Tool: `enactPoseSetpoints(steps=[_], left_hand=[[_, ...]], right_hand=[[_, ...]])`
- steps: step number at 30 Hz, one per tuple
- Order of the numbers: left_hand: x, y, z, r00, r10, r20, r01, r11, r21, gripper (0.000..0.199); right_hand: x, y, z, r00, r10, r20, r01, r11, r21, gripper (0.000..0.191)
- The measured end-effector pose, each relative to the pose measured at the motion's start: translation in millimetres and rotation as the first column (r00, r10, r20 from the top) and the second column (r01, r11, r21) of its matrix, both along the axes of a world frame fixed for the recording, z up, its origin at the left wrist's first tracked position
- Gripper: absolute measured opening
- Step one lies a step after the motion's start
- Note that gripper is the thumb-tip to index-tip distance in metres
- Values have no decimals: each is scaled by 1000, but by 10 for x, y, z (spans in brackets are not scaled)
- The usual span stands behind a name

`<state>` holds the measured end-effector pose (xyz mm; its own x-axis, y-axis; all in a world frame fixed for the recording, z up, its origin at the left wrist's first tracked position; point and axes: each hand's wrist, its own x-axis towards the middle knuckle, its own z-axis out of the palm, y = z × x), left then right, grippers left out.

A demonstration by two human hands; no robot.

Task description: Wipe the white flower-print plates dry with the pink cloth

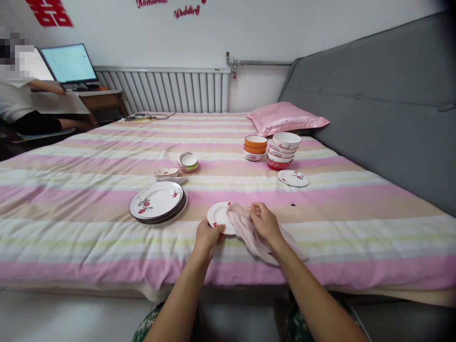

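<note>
A small white plate with red flowers is held near the bed's front edge. My left hand grips its near left rim, thumb on top. My right hand is closed on a pale pink cloth, one end of which lies over the plate's right side. The cloth's other end trails on the bedspread to the right. Left of the plate is a stack of large flowered plates. To the right lies another small flowered plate, flat on the bed.
Behind the large plates sit small dishes and little bowls. Two bowl stacks, one orange-topped and one white-topped, stand before a pink pillow. A grey headboard rises at right. A person sits by monitors far left.
</note>
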<state>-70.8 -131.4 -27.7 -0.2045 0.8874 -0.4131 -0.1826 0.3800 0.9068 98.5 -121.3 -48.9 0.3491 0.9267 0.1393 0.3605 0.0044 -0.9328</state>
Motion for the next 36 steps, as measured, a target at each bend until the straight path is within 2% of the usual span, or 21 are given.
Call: enactPoseSetpoints(steps=[4,9,15,18,20,21,23,24,25,26,27,28,29,31,33,36], left_hand=[[55,-2,53,997,33,67,-32,999,-15,12],[111,-28,126,987,53,152,-53,999,-5,14],[99,-10,95,984,66,164,-65,998,-8,20],[93,10,72,985,85,149,-82,996,-22,22],[92,17,72,985,105,138,-102,994,-29,21],[91,18,78,984,115,135,-112,993,-31,20],[85,18,96,982,133,135,-130,991,-27,19],[79,19,105,980,142,138,-140,990,-22,19],[72,22,114,978,151,141,-150,989,-16,19],[63,27,120,976,161,144,-161,987,-10,18],[54,34,123,974,171,145,-172,985,-6,18],[45,44,122,973,180,146,-181,983,-4,17],[38,53,120,971,187,147,-188,982,-4,17],[31,68,109,970,190,150,-191,982,-6,17],[32,69,97,971,184,154,-184,983,-13,17],[36,51,88,972,173,157,-171,985,-26,15]], right_hand=[[38,2,-82,998,59,-15,-60,997,-50,31],[40,27,-108,986,116,-123,-129,986,-101,42],[45,25,-55,950,143,-277,-179,978,-108,22],[164,87,69,932,64,-358,-95,993,-70,21],[322,153,184,912,-69,-405,73,997,-5,24],[416,185,243,890,-166,-425,199,979,34,24],[593,234,346,815,-362,-452,450,887,101,22],[661,250,383,773,-439,-458,549,825,136,20],[708,259,407,726,-518,-453,649,733,202,19],[730,264,419,696,-567,-441,705,656,270,19],[728,267,419,687,-590,-425,724,609,325,20],[705,269,409,697,-591,-406,716,597,362,21],[669,271,392,726,-568,-388,686,626,369,21],[578,278,343,800,-463,-383,581,758,296,23],[497,283,289,838,-364,-406,472,858,204,24],[413,279,220,860,-268,-434,354,926,131,27]])
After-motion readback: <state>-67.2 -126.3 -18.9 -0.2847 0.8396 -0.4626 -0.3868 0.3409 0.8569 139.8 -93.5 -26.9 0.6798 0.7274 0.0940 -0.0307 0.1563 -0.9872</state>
